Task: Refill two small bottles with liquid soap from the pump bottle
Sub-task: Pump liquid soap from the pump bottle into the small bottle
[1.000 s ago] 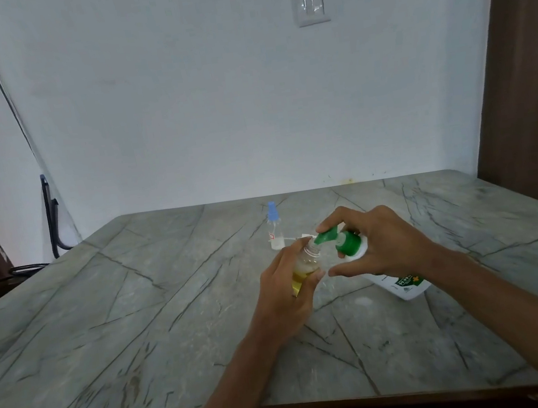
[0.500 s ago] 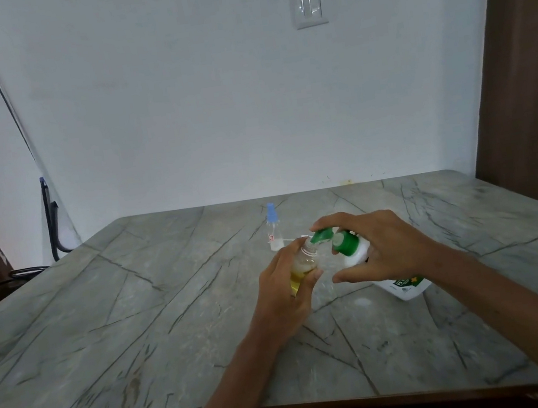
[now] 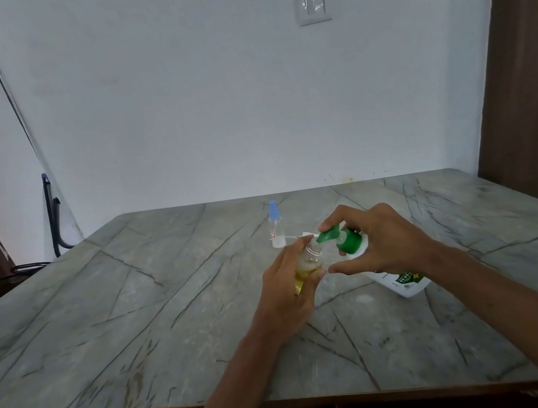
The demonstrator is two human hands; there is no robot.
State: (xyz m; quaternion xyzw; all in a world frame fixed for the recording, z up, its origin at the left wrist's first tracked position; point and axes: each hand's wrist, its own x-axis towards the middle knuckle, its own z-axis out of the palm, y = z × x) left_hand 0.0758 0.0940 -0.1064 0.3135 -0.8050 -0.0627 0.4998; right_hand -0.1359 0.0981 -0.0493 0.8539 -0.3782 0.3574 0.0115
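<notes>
My left hand [image 3: 290,290] grips a small clear bottle [image 3: 308,262] with yellow liquid in its lower part, its open neck tilted toward the pump. My right hand [image 3: 380,240] holds the white pump bottle [image 3: 401,280], tilted with its base on the table, fingers curled over the green pump head [image 3: 338,237]. The green nozzle sits right at the small bottle's mouth. A second small clear bottle with a blue cap [image 3: 275,225] stands upright behind my hands, untouched.
A small white piece [image 3: 299,235], partly hidden, lies on the grey marble table [image 3: 137,308] just behind my left hand. The table's front edge runs along the bottom. A wall stands behind, a brown door at the right.
My right hand's fingers have shifted on the pump head, which has dipped a little toward the small bottle's mouth. My left hand keeps the bottle in nearly the same place.
</notes>
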